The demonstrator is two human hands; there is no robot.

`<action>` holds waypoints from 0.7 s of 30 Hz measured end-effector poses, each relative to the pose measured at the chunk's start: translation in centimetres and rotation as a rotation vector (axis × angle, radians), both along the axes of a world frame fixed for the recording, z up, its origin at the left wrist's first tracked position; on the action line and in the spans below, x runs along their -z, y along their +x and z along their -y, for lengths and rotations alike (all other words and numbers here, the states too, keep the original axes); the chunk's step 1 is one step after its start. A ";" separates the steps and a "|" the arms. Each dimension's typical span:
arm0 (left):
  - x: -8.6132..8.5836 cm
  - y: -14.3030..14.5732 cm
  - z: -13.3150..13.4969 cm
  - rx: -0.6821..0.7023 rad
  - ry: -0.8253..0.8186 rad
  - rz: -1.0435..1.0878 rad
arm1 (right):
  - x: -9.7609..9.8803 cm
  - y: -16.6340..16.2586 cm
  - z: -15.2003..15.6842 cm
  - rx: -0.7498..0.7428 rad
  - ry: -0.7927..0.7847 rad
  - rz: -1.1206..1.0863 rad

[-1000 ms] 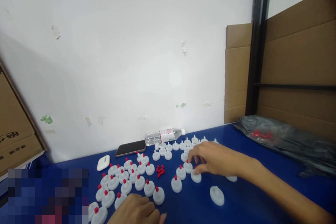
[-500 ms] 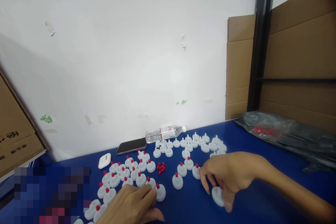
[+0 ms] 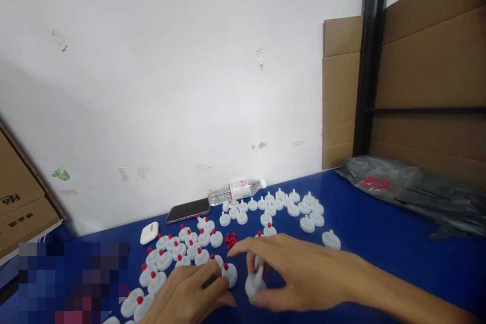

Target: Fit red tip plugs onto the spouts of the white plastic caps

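Observation:
Right of centre, my right hand [image 3: 299, 273] grips a white nozzle cap [image 3: 253, 286] between thumb and fingers. Its pale spout points up and carries no red tip. At the bottom, my left hand [image 3: 192, 288] is curled with fingers and thumb close together; whatever lies inside them is hidden. Just beyond its knuckles stands a white cap with a red tip [image 3: 229, 275]. Many more red-tipped caps [image 3: 164, 260] spread to the left. A small pile of loose red tips [image 3: 231, 240] lies between the hands, partly behind my right fingers.
Untipped white caps [image 3: 293, 209] cluster at the back, with one lone cap [image 3: 331, 239] to the right. Along the wall lie a water bottle [image 3: 235, 191], a phone [image 3: 188, 210] and a white case [image 3: 149, 233]. A dark plastic bag [image 3: 410, 197] covers the right rear.
My right hand has moved left, bringing a white nozzle cap near my left hand. It now covers some red-tipped caps, and the caps at right are uncovered. My left hand has barely moved.

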State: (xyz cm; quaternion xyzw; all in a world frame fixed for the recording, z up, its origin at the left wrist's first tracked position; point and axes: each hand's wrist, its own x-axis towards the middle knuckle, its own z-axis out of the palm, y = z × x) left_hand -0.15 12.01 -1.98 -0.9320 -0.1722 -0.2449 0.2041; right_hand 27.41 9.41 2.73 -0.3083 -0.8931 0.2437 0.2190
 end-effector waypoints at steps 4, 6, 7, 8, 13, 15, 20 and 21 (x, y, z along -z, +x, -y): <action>-0.2 -0.3 0.1 -0.030 -0.011 0.051 | 1.4 -1.6 0.4 -0.029 0.103 0.086; -0.3 -0.6 0.1 -0.052 -0.029 0.039 | 1.9 -2.2 0.5 -0.019 0.203 0.196; -0.4 -0.7 0.1 -0.054 -0.048 0.039 | 2.2 -2.5 0.5 -0.008 0.251 0.220; -0.5 -0.8 0.2 -0.047 -0.068 0.059 | 2.5 -2.7 0.5 -0.002 0.287 0.220; -0.8 -0.7 0.5 0.008 -0.106 0.194 | 3.4 -2.9 0.3 0.039 0.315 0.138; -0.7 -0.6 0.6 -0.002 -0.064 0.201 | 3.6 -2.9 0.2 0.043 0.320 0.113; -0.3 0.0 0.9 0.045 -0.090 0.213 | 4.0 -2.9 0.2 0.014 0.354 0.064; -0.4 0.3 1.0 0.075 -0.105 0.212 | 4.1 -2.9 0.2 0.010 0.357 0.049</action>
